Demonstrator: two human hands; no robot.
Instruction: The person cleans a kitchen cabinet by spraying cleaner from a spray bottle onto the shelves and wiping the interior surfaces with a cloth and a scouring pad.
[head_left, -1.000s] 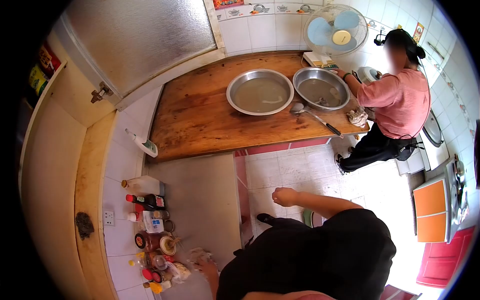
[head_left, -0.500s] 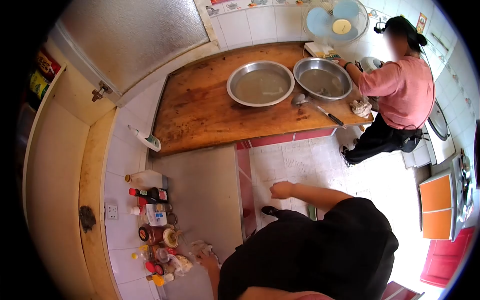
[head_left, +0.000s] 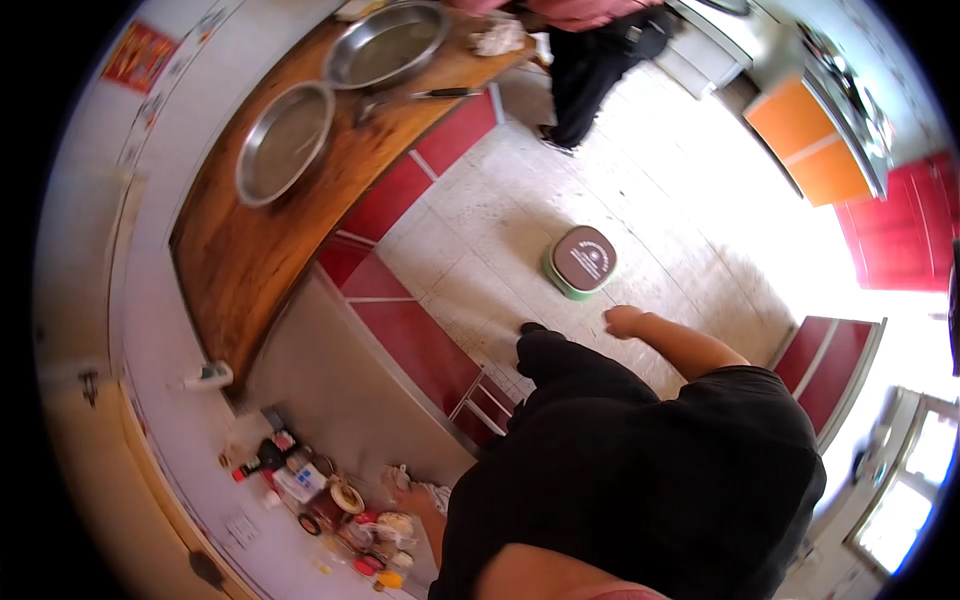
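Note:
My left hand point(head_left: 410, 493) is at the left, on the steel counter point(head_left: 335, 375), closed over a crumpled cloth point(head_left: 436, 493) whose edges show around the fingers. Just beside it stand crowded jars and bottles, among them an open-topped jar point(head_left: 347, 497) and a dark sauce bottle point(head_left: 268, 455). My right hand point(head_left: 622, 322) hangs over the floor in front of my body, fingers curled into a loose fist with nothing visible in it.
A stool with a brown top point(head_left: 584, 258) stands on the tiled floor ahead of my right hand. On the wooden worktop point(head_left: 225, 260) are two metal basins, one nearer point(head_left: 287, 143) and one farther point(head_left: 387, 45), plus a ladle point(head_left: 445, 93). Another person point(head_left: 590, 75) stands by its far end.
My view has turned right and downward, so the worktop and basins now sit at upper left and the stool shows fully. My left hand stays at the cloth; my right stays curled.

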